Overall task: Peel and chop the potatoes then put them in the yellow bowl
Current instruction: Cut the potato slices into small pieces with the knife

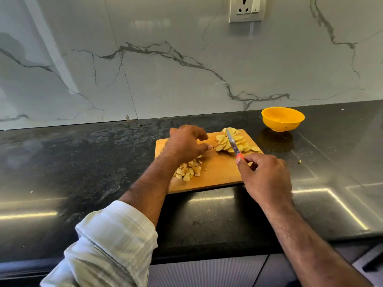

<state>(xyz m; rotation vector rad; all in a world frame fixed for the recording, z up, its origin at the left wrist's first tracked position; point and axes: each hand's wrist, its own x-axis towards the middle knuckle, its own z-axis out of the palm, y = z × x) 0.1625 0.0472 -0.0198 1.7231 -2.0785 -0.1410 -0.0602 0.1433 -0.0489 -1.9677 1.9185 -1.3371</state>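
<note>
While the right hand grips the knife over the potato slices at 1 o'clock on the cutting board, the left hand hovers beside them, fingers loose, holding nothing. Advice: gather slices flat, curl fingertips back. Diced pieces lie at 8 o'clock. Yellow bowl stands at 2 o'clock on the counter, path unobstructed.

A cutting board is lying on the worktop. Potato slices are sitting at its far right, diced pieces nearer on the left. A bowl is standing behind and right of the board, seemingly empty.
</note>
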